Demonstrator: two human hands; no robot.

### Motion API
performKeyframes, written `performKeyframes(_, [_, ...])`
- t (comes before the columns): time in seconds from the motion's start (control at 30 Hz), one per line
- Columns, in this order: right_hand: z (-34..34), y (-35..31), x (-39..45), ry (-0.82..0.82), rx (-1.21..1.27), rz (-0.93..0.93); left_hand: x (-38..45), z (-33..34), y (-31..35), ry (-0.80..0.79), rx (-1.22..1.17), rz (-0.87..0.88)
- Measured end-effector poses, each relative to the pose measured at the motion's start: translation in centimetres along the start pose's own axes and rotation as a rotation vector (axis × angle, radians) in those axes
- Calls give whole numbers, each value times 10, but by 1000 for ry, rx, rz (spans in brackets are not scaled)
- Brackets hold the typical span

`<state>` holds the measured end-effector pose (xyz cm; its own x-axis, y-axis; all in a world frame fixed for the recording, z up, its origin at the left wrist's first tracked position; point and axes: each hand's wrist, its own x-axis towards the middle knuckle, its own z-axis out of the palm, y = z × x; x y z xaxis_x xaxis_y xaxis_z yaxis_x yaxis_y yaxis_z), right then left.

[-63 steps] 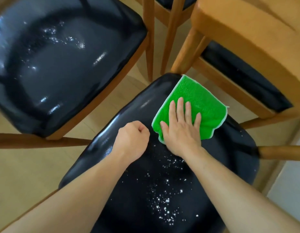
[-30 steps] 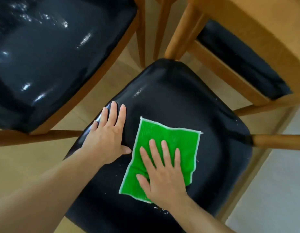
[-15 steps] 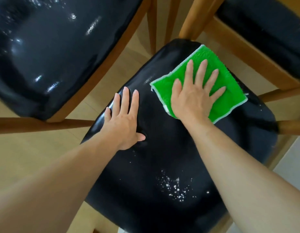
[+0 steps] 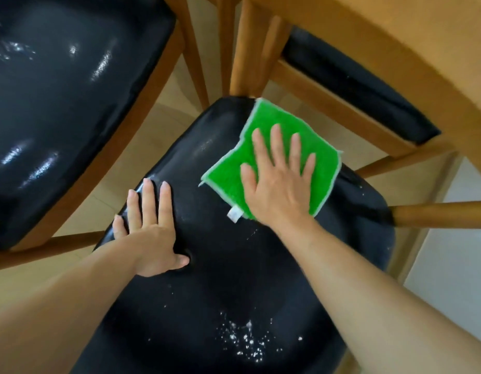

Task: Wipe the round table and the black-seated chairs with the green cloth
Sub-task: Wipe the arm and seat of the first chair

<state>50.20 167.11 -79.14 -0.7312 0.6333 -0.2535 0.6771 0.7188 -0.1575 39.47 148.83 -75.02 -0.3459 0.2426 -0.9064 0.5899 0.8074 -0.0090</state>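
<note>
While pressed flat on the black chair seat (image 4: 234, 279), green cloth (image 4: 277, 157) at far corner under right hand (image 4: 277, 184), fingers spread, nothing clasped. Left hand (image 4: 150, 233) palm-down, splayed, beside seat's left edge. White specks (image 4: 244, 338) near front.

Three black-seated chairs (image 4: 234, 265), one green cloth (image 4: 274, 136), one round table (image 4: 396, 49), two hands (image 4: 277, 193).
</note>
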Motion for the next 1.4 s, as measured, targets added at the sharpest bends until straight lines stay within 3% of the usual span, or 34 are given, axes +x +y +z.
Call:
performKeyframes(0.1, [-5,5,16,7,10,160,-2,-3,2,-27,-1,-2])
performKeyframes(0.27, [-6,-21,26,-6,26,236,-4,-6,3,-74,7,-14])
performKeyframes(0.33, [-8,-35,31,-6,27,150,-3,-6,3,-93,12,-29])
performKeyframes(0.47, [-3,-70,35,-32,24,-236,-2,-6,7,-102,11,-55])
performKeyframes(0.6, [-5,-50,43,-23,42,-320,-1,-5,8,-109,29,-64])
performKeyframes(0.83, [-18,66,34,53,85,259,1,-3,5,-114,46,-69])
performKeyframes(1.07, [-10,101,-31,156,52,497,-3,-7,4,-132,11,-41])
performKeyframes(1.3, [-6,77,-12,166,85,735,-2,-4,4,-123,-21,-26])
performKeyframes(1.4, [-8,51,10,144,81,713,-2,-5,5,-123,-22,-21])
